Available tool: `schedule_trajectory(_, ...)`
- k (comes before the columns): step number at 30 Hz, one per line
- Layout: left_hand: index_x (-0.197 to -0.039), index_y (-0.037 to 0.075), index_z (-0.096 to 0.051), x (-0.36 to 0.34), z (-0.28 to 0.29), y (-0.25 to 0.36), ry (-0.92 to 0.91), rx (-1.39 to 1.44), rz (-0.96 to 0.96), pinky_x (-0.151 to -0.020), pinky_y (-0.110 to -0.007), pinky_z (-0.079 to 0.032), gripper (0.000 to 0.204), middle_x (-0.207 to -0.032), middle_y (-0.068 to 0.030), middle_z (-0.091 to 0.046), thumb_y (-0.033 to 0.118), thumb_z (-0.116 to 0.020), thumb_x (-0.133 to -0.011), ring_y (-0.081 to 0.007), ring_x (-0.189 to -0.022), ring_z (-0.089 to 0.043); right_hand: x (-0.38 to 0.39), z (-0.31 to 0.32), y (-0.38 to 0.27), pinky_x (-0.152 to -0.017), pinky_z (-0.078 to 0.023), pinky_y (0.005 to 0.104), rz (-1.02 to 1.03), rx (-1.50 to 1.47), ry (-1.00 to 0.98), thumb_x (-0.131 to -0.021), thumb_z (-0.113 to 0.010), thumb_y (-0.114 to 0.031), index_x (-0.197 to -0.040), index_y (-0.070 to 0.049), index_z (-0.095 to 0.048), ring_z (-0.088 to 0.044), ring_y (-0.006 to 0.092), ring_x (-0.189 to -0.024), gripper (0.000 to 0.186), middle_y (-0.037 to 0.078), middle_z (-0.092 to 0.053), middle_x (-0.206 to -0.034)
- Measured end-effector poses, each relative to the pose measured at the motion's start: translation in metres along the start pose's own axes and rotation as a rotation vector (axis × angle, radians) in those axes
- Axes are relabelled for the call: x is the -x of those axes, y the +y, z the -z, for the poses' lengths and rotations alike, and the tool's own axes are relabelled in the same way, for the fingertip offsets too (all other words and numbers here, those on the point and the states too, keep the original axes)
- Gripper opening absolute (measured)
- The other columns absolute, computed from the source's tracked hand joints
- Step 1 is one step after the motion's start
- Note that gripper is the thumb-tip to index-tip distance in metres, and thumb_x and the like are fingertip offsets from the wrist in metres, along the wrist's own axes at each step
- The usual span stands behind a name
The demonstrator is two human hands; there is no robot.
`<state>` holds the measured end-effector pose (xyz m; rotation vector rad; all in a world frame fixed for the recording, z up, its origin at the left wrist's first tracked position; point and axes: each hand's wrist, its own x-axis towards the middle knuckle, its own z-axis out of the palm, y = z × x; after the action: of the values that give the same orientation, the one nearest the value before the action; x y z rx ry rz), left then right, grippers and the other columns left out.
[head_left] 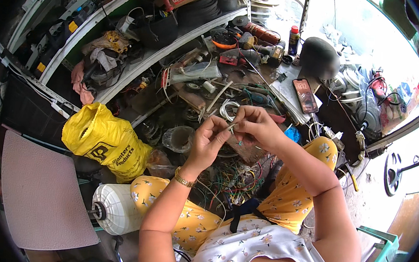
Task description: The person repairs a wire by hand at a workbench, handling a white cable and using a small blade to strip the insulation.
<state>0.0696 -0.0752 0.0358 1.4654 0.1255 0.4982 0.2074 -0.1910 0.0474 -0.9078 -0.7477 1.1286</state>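
Observation:
In the middle of the view my two hands meet, fingertips almost touching. Between the thumb and fingers of my left hand [208,139] is a thin pale cable [231,127], its end pointing toward my other hand. My right hand [256,129] pinches at that same end, its fingers hiding the tip. A coil of white cable [229,110] lies just beyond my hands. Beneath them is a brown block [251,154] with small blue-green scraps on it. A heap of coloured wires [230,182] spreads on the floor between my knees.
Hand tools and parts crowd the bench beyond, with a lit phone [304,96] on papers and a spray can [294,40]. Left stand a yellow bag [105,140], a white ribbed drum [117,207] and loaded shelves. A green plastic stool [381,258] is at the lower right.

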Motion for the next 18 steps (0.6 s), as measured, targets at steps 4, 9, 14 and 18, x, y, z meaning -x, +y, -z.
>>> schedule_trajectory(4, -0.084, 0.005, -0.054, 0.001, 0.008, -0.003, 0.053, -0.21, -0.106, -0.053, -0.017, -0.033, 0.014, -0.067, 0.007, -0.049, 0.016, -0.06, -0.091, -0.0002, -0.061, -0.04, 0.005, 0.001, -0.01, -0.047, -0.038, 0.0192, 0.081, 0.295, -0.003, -0.083, -0.056, 0.0, -0.088, 0.002, -0.058, -0.051, 0.0057, -0.055, 0.006, 0.003, -0.059, -0.068)
schedule_trajectory(9, -0.085, 0.004, -0.056, 0.001, 0.008, -0.007, 0.089, -0.249, -0.086, -0.05, -0.02, -0.035, 0.012, -0.063, 0.0048, -0.051, 0.015, -0.06, -0.091, -0.0033, -0.055, -0.044, 0.005, 0.001, -0.006, -0.049, -0.04, 0.0204, 0.078, 0.336, 0.045, -0.082, -0.056, 0.0, -0.087, 0.003, -0.06, -0.052, 0.005, -0.058, 0.007, 0.002, -0.06, -0.071)
schedule_trajectory(14, -0.079, 0.003, -0.059, -0.005, 0.013, 0.017, 0.027, -0.642, -0.253, -0.051, -0.027, -0.041, 0.009, -0.066, -0.0047, -0.06, 0.009, -0.065, -0.082, -0.014, -0.055, -0.055, 0.004, 0.002, -0.012, -0.048, -0.042, 0.0213, 0.233, 0.661, -0.002, -0.077, -0.061, -0.002, -0.08, 0.003, -0.061, -0.056, 0.0059, -0.057, 0.005, 0.003, -0.06, -0.066)
schedule_trajectory(18, -0.077, 0.005, -0.061, -0.005, 0.013, 0.034, -0.081, -0.868, -0.28, -0.054, -0.031, -0.044, 0.007, -0.069, -0.007, -0.06, 0.008, -0.068, -0.076, -0.0243, -0.059, -0.056, 0.001, 0.007, -0.009, -0.051, -0.043, 0.0265, 0.411, 1.027, -0.099, -0.071, -0.064, -0.002, -0.075, 0.003, -0.06, -0.056, 0.0081, -0.056, 0.008, 0.005, -0.058, -0.061)
